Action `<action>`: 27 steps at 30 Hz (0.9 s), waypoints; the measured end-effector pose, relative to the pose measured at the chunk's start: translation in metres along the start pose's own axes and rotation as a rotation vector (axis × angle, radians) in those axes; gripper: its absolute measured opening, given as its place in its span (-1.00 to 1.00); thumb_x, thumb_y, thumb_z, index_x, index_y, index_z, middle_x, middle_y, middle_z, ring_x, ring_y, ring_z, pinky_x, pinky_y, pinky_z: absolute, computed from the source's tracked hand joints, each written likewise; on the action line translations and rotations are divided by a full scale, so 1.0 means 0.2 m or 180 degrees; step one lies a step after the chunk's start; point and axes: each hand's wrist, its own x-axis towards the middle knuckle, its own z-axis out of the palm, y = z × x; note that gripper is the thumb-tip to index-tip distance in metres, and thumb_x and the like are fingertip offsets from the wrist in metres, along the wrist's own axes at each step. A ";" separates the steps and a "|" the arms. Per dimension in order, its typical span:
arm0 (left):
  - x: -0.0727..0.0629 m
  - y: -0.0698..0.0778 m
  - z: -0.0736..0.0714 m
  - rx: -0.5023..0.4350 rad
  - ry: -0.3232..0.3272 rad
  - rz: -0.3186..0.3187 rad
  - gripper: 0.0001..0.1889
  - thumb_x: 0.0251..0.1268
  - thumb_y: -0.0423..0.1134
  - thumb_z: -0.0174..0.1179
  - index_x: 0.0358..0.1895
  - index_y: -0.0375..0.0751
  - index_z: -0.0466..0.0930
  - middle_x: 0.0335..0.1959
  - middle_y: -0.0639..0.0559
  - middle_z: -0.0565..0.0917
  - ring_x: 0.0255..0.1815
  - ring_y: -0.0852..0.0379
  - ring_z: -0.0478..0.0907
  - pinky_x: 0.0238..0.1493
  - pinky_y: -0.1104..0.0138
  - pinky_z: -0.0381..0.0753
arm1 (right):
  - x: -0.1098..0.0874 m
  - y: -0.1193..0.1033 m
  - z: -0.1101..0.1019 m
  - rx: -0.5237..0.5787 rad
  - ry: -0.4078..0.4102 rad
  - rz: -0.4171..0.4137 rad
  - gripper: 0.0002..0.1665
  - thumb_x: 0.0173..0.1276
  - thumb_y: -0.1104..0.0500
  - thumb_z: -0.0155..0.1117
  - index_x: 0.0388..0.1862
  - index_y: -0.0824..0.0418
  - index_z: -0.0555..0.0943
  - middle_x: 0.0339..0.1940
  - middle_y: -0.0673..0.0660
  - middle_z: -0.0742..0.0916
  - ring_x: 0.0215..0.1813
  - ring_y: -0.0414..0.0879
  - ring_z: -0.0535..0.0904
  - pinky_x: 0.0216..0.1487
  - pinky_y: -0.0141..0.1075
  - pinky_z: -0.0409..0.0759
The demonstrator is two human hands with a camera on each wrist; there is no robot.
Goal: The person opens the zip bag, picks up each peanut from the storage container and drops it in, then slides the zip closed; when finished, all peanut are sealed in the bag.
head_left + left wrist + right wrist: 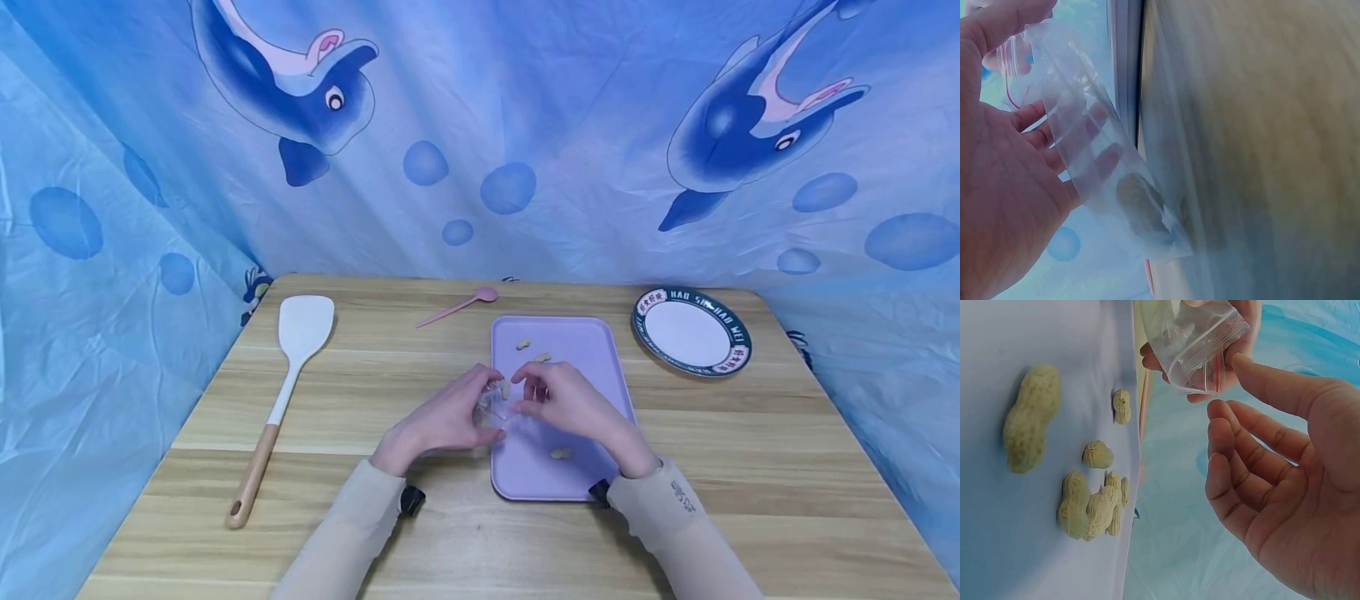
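Note:
My left hand [450,414] holds a clear zip-lock bag [1079,119] between thumb and fingers, over the left edge of the lilac tray [615,367]. A brownish lump shows through the plastic near the bag's lower end. Its mouth, with a red line along the zip [1217,372], faces my right hand [1291,487]. The right hand's fingers are loosely bent, with a gap between thumb and forefinger and nothing in them. On the tray lie several peanuts in their shells, among them one large peanut [1032,419] nearest the right wrist camera.
A white spatula [306,325] with a wooden handle lies on the left of the wooden table [750,467]. Behind the tray is a pink spoon [486,294]. A plate [686,333] with a dark green patterned rim stands at the back right. A blue dolphin-print curtain [585,125] hangs behind.

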 end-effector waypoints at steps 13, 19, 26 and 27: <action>0.00 0.00 0.00 -0.0040 -0.0002 -0.0024 -0.19 0.02 -0.06 0.52 0.33 -0.25 0.34 0.11 0.02 0.50 0.12 0.13 0.48 0.23 0.24 0.47 | -0.03 0.07 -0.08 0.0040 0.0171 0.0092 -0.69 0.21 0.24 0.50 -0.08 0.29 0.67 -0.46 -0.09 0.65 -0.44 -0.22 0.53 -0.41 -0.33 0.54; 0.00 0.00 -0.01 -0.0063 -0.0022 -0.0037 -0.20 0.04 -0.07 0.51 0.33 -0.25 0.34 0.13 0.01 0.50 0.15 0.12 0.47 0.27 0.23 0.44 | -0.05 0.09 -0.14 -0.0006 0.0306 0.0218 -0.69 0.21 0.25 0.51 -0.09 0.30 0.67 -0.47 -0.05 0.64 -0.43 -0.17 0.51 -0.40 -0.31 0.52; 0.00 0.00 -0.01 -0.0089 -0.0027 -0.0010 -0.22 0.05 -0.09 0.50 0.32 -0.27 0.34 0.15 -0.03 0.51 0.15 0.11 0.47 0.28 0.23 0.44 | -0.06 0.15 -0.18 -0.0058 0.0291 0.0385 -0.71 0.23 0.25 0.48 -0.08 0.30 0.66 -0.46 -0.01 0.65 -0.41 -0.13 0.53 -0.39 -0.29 0.52; 0.00 0.00 -0.01 -0.0092 -0.0024 -0.0003 -0.22 0.05 -0.10 0.50 0.32 -0.28 0.34 0.15 -0.04 0.51 0.15 0.11 0.47 0.28 0.23 0.44 | -0.06 0.16 -0.18 -0.0078 0.0279 0.0427 -0.70 0.23 0.24 0.48 -0.08 0.30 0.66 -0.45 -0.01 0.65 -0.40 -0.12 0.53 -0.38 -0.29 0.52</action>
